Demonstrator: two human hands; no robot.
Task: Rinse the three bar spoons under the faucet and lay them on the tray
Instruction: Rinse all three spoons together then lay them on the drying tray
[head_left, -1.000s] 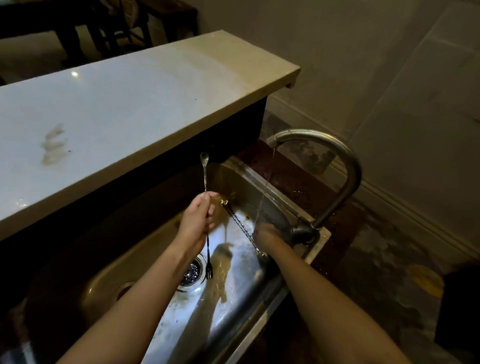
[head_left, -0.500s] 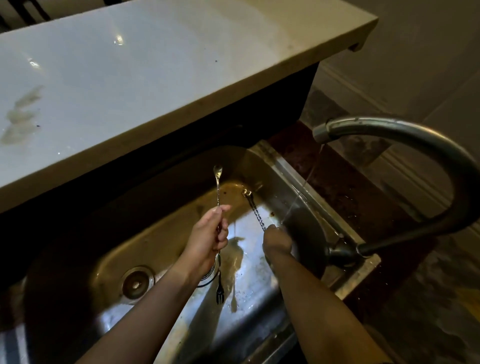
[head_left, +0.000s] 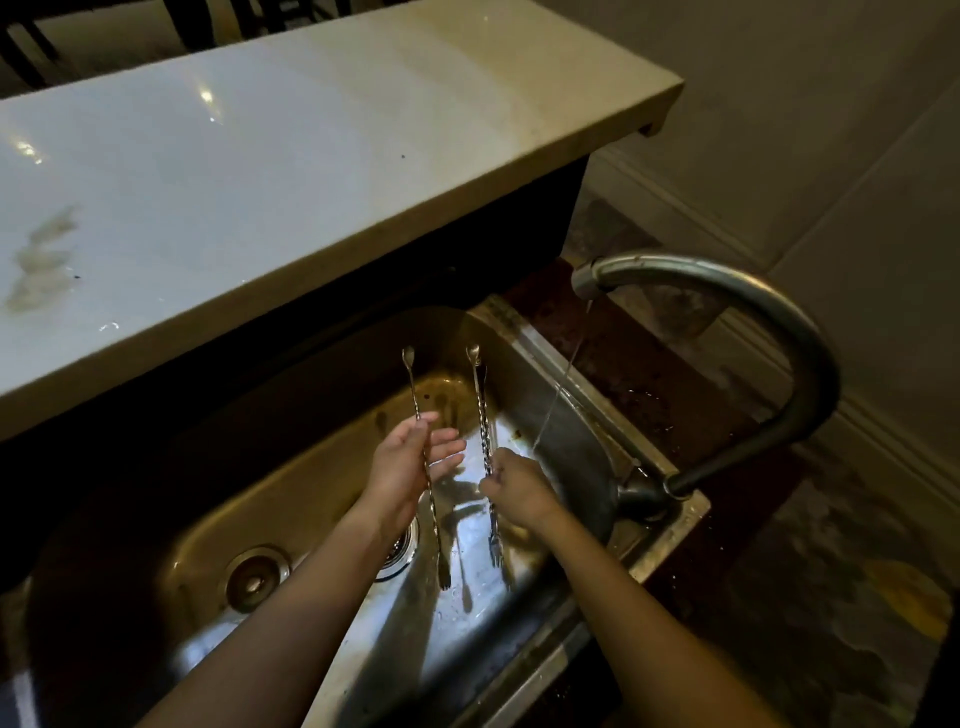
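Over the steel sink (head_left: 524, 343) my left hand (head_left: 410, 462) pinches one long bar spoon (head_left: 415, 395) between thumb and forefinger, bowl end up, fork end low near the drain. My right hand (head_left: 519, 488) grips the twisted stems of what look like two bar spoons (head_left: 480, 410) held together, also upright. A thin stream of water falls from the curved faucet (head_left: 753, 296) and lands just right of my right hand. No tray is in view.
A pale stone counter (head_left: 260, 182) overhangs the back of the sink. The basin has a strainer drain (head_left: 402, 545) and a second round outlet (head_left: 254, 577). A dark wet ledge (head_left: 623, 374) lies behind the sink's right rim, and tiled floor beyond it.
My right hand has lifted its spoons upright from slanting down into the basin. My left hand has loosened, its fingers now spread. The view has shifted left, so the faucet sits further right.
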